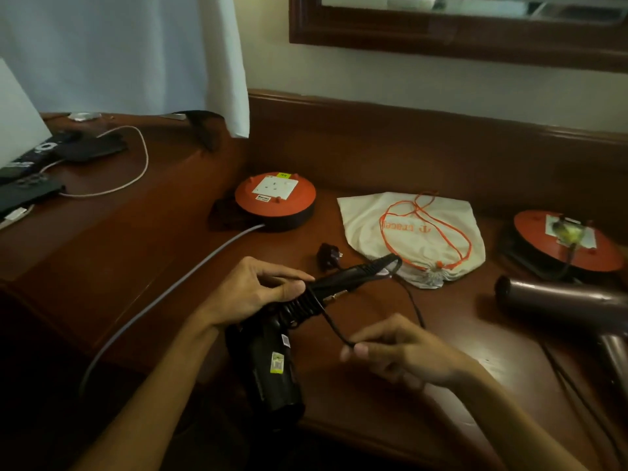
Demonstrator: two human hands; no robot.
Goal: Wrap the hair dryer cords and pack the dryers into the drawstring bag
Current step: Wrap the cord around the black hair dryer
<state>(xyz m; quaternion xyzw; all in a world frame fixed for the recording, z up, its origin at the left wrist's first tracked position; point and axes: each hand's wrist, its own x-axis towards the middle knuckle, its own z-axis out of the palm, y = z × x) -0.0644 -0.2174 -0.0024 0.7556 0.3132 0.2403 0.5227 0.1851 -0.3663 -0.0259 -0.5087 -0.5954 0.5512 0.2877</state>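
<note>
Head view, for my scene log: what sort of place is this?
Probably a hotel room or bedroom: a dark wooden desk set against the wall, a framed mirror above it, a curtain beside.

The left hand is reaching in from the lower left, its forearm stretching up from the bottom edge; its fingers are curling over, and its thumb is pressing along, the handle of the black hair dryer it is gripping; the right hand is coming in from the lower right, forearm angling up and leftward; its thumb and forefinger are pinching the thin black cord, the other fingers bending loosely beneath.
</note>
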